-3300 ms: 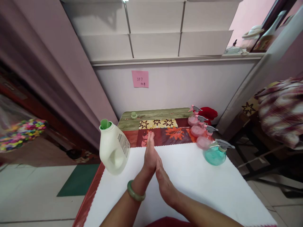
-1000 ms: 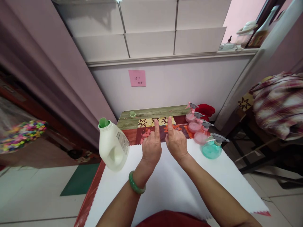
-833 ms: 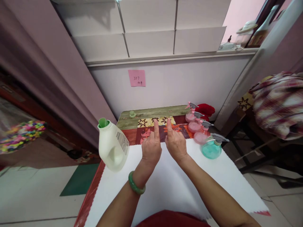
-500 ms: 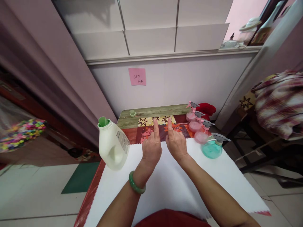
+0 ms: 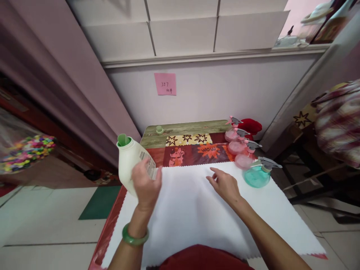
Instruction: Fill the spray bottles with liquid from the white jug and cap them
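A cream plastic jug (image 5: 126,159) with a green pouring spout stands uncapped at the table's left. My left hand (image 5: 146,183), a green bangle on its wrist, is in front of the jug's handle side, fingers apart; whether it touches the jug I cannot tell. Over the white cloth (image 5: 188,210) my right hand (image 5: 225,184) hovers with fingers bent and apart, holding nothing. To its right stands a spray bottle of teal liquid (image 5: 256,176). Several spray bottles with pink liquid (image 5: 243,161) line up behind that one. A small green cap (image 5: 159,129) sits at the back left.
The table carries a patterned covering (image 5: 194,154) under the white cloth. A pink note (image 5: 165,84) is stuck on the wall behind. Something red (image 5: 250,128) lies behind the spray bottles. At right is a plaid cloth (image 5: 340,120); a purple curtain (image 5: 92,86) hangs at left.
Both hands were together at the middle with index fingers pointing forward. They have parted: the left moved to the jug, the right moved rightward and nearer, its fingers now bent. The view shifted slightly.
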### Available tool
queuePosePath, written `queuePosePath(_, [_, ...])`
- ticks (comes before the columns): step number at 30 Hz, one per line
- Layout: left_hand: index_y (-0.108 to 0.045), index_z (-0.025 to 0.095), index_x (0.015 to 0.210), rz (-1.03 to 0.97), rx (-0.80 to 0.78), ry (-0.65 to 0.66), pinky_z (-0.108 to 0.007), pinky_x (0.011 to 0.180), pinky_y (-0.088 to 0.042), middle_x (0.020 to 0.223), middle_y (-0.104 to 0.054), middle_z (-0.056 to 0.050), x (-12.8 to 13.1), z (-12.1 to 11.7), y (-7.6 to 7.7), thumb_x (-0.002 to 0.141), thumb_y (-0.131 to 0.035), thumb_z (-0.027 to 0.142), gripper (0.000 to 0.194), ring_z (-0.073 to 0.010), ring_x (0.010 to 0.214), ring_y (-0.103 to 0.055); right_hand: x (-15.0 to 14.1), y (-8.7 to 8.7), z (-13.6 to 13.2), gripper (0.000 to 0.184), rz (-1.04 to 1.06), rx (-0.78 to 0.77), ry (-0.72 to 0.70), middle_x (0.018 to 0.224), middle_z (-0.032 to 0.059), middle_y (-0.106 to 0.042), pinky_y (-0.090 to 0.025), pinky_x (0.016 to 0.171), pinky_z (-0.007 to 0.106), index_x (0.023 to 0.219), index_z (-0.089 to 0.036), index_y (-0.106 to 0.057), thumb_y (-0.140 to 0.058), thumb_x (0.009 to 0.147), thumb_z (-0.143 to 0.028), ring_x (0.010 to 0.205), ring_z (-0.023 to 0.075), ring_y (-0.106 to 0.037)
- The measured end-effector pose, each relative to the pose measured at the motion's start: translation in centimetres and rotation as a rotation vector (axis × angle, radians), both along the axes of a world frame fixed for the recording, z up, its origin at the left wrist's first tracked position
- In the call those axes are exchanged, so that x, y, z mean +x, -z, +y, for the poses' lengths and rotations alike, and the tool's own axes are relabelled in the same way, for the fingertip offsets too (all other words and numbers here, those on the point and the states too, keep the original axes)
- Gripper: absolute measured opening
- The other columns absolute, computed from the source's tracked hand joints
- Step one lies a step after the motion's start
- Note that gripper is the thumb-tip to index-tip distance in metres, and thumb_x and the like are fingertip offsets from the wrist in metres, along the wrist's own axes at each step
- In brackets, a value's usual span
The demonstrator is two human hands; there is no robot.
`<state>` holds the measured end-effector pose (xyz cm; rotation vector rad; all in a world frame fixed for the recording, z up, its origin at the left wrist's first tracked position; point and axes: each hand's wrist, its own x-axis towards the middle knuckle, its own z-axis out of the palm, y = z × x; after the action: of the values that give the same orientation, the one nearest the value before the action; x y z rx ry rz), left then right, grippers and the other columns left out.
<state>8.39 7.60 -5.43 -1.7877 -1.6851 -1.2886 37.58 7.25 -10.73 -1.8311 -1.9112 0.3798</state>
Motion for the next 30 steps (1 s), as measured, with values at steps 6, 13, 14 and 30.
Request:
queuePosePath(6, [-0.046,0.021,0.112,-0.569,0.044,-0.295,-0.049,0.102,-0.047,0.111,-0.054,-0.006,-7.9,-1.8,2.1,0.059,-0.09,0.045,0.073,-0.0253,0.103,-0.058,4.3,4.8,-3.7,0.042,0.122,-0.169,0.058,0.081,0.0015,-0.078,-0.048,0.066,0.034,0.12,-0.024,-0.072,-0.055,0.094,-0.052,0.074,0.0237,-0.073])
queuePosePath(13, [-0.065,0.016,0.096,-0.991,-0.318,-0.201,-0.047,0.087,-0.051,0.086,-0.066,-0.004,-7.3,-1.0,5.1,0.063,-0.084,0.052,0.053,-0.0224,0.08,-0.062,4.4,4.9,-4.8,0.048,0.205,-0.169,0.022,0.075,0.0012,-0.075,-0.049,0.066,0.033,0.118,-0.023,-0.073,-0.053,0.093,-0.059,0.069,0.0228,-0.07])
queuePosePath(14, [-0.068,0.015,0.096,-1.009,-0.329,-0.159,-0.045,0.085,-0.051,0.085,-0.067,-0.005,-7.2,-0.8,5.1,0.065,-0.082,0.053,0.05,-0.0223,0.079,-0.063,4.4,4.9,-4.9,0.048,0.208,-0.161,0.025,0.075,0.0013,-0.075,-0.049,0.066,0.033,0.118,-0.023,-0.073,-0.052,0.094,-0.059,0.068,0.0228,-0.07])
queuePosePath(30, [-0.067,0.02,0.108,-1.088,-0.436,0.713,-0.038,0.093,-0.054,0.107,-0.076,-0.01,7.3,0.4,1.1,0.084,-0.077,0.037,0.032,-0.0234,0.098,-0.072,6.0,5.1,-6.7,0.055,0.309,-0.172,0.087,0.072,0.0016,-0.073,-0.048,0.065,0.033,0.116,-0.022,-0.075,-0.054,0.09,-0.065,0.064,0.0221,-0.066])
